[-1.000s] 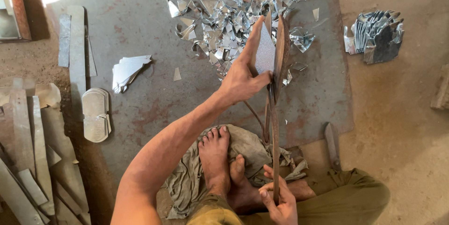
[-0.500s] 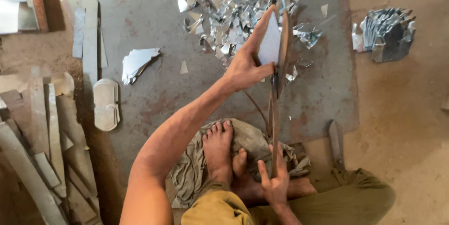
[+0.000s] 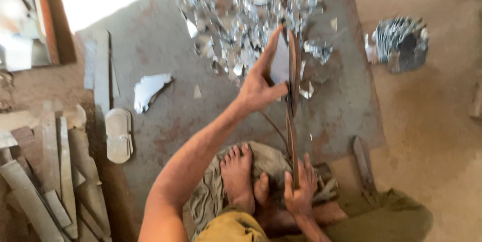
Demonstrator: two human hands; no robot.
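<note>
On a grey metal floor sheet [image 3: 165,46], a person sits with both bare feet [image 3: 241,174] resting on a crumpled cloth [image 3: 271,159]. Left hand [image 3: 258,88]: extended to the far side, fingers straight and thumb pressed in, pinching a small pale sheet-metal piece [image 3: 279,63] flat against the blades of the long shears [image 3: 292,96]. Right hand [image 3: 299,194]: near the body, fingers curled closed around the near handle of the shears, which stand on edge and run from near to far between the two hands. Scrap pile [image 3: 241,11]: shiny metal offcuts heaped on the far part of the sheet, just beyond the left hand. A few loose offcuts lie right beside the blades. Left of the arm, well apart from it, lie a bent pale offcut [image 3: 150,88] and a stack of oval metal blanks [image 3: 119,135]. Long metal strips [image 3: 55,171] lean together at the near left. A second bundle of cut pieces [image 3: 401,43] sits on the sandy ground at the far right. A flat dark tool [image 3: 362,164] lies at the near right edge of the sheet; its exact kind cannot be told.
</note>
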